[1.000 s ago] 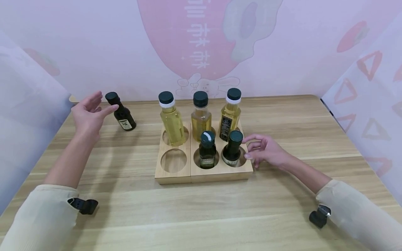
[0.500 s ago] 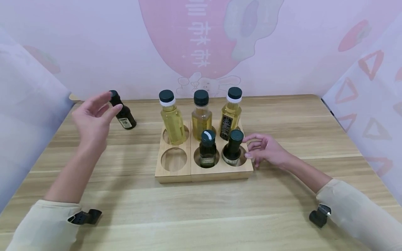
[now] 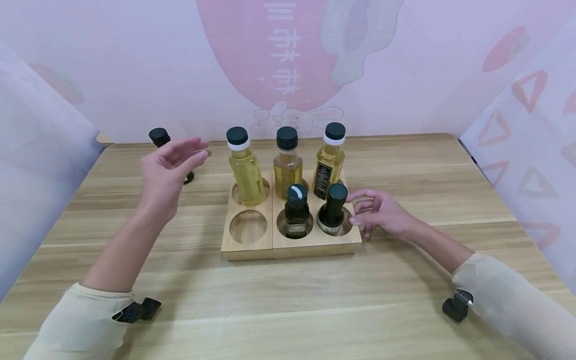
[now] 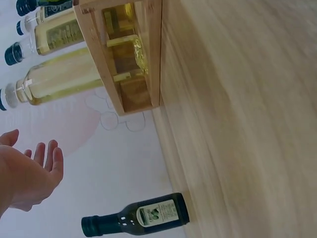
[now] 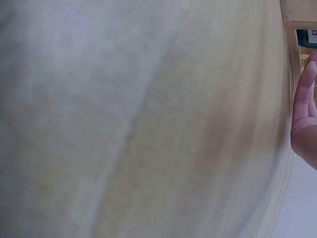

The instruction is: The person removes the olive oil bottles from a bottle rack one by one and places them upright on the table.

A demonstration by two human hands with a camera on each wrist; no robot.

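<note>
Behind the wood-grain tabletop (image 3: 288,305) stands a pale lilac printed backdrop (image 3: 135,75). Above the tabletop's rear edge, at its middle, sits a line-drawn rabbit (image 3: 294,119), and over that a large pink shape (image 3: 238,60) bearing white Chinese-style characters (image 3: 282,37). Left of the tabletop rises a bluish-white side panel (image 3: 36,150); right of it, another side panel (image 3: 508,117) carries reddish triangle outlines (image 3: 542,82). Soft, diffuse light falls across the tabletop.

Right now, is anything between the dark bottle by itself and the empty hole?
Maybe the left hand: in the head view it partly covers the dark bottle. Nothing else visible stands between that bottle and the empty front-left hole in the wooden rack.
</note>
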